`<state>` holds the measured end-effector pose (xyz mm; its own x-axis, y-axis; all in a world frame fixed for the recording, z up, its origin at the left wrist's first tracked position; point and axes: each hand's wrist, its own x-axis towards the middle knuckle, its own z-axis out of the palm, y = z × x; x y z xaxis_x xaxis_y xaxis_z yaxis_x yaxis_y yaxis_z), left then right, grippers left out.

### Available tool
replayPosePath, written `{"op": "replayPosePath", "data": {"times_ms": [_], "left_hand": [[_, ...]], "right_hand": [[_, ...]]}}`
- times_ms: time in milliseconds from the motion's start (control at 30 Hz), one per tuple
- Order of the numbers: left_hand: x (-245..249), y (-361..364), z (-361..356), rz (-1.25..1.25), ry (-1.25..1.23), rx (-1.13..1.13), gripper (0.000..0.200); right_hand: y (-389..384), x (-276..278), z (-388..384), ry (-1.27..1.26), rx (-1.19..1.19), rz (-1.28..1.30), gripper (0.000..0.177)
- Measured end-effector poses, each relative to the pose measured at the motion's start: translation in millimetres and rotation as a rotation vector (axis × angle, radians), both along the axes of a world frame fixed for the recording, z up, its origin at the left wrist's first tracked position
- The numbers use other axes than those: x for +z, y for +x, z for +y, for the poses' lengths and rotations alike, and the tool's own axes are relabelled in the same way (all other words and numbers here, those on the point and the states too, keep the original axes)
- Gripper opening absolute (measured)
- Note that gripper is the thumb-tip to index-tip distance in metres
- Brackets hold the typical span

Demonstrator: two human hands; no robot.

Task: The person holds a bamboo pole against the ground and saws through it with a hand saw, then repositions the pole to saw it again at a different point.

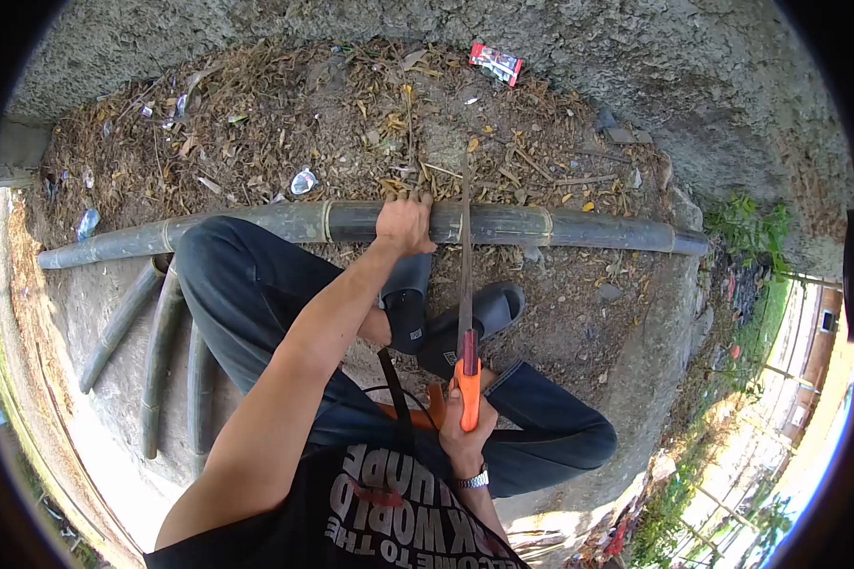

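Note:
A long green-grey bamboo pole (503, 224) runs across the ground in front of me. My left hand (405, 224) is wrapped over it, just left of the saw. My right hand (467, 427) grips the orange handle of a hand saw (466, 284), low and close to my body. The narrow blade points away from me and crosses over the pole near a pale node ring, a short way right of my left hand. Beneath the pole, a dark slide sandal (406, 318) shows on one foot, beside the blade.
Several cut bamboo lengths (161, 356) lie at the left by my knee. A rough stone wall (636, 47) rises along the far side. Dry leaves and litter cover the dirt, including a red wrapper (496, 64). Green plants (750, 232) grow at the right.

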<state>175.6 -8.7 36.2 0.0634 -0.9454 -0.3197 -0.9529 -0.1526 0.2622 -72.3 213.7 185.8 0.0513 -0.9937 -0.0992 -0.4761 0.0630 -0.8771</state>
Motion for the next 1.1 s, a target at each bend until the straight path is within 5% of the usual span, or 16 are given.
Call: {"op": "replayPosePath", "data": {"times_ms": [100, 367, 500, 667, 833, 967, 1100], "left_hand": [[1, 1, 0, 0.005, 0.002, -0.022, 0.084], [-9, -3, 7, -0.015, -0.133, -0.027, 0.087], [2, 2, -3, 0.077, 0.069, -0.004, 0.094], [-19, -7, 12, -0.041, -0.262, -0.022, 0.09], [-7, -4, 3, 0.01, -0.066, -0.005, 0.086], [-7, -5, 1, -0.043, -0.122, -0.033, 0.087], [-8, -4, 2, -0.001, -0.042, -0.035, 0.086]], "right_hand": [[27, -35, -62, -0.009, 0.029, 0.07, 0.027], [27, -5, -39, -0.041, -0.013, 0.024, 0.029], [54, -40, -87, -0.052, -0.004, 0.039, 0.027], [11, -10, -6, -0.056, -0.028, -0.004, 0.026], [56, -50, -95, -0.054, -0.004, 0.035, 0.029], [9, -33, -7, -0.042, 0.01, -0.039, 0.023], [25, -58, -49, -0.017, -0.001, 0.003, 0.024]]}}
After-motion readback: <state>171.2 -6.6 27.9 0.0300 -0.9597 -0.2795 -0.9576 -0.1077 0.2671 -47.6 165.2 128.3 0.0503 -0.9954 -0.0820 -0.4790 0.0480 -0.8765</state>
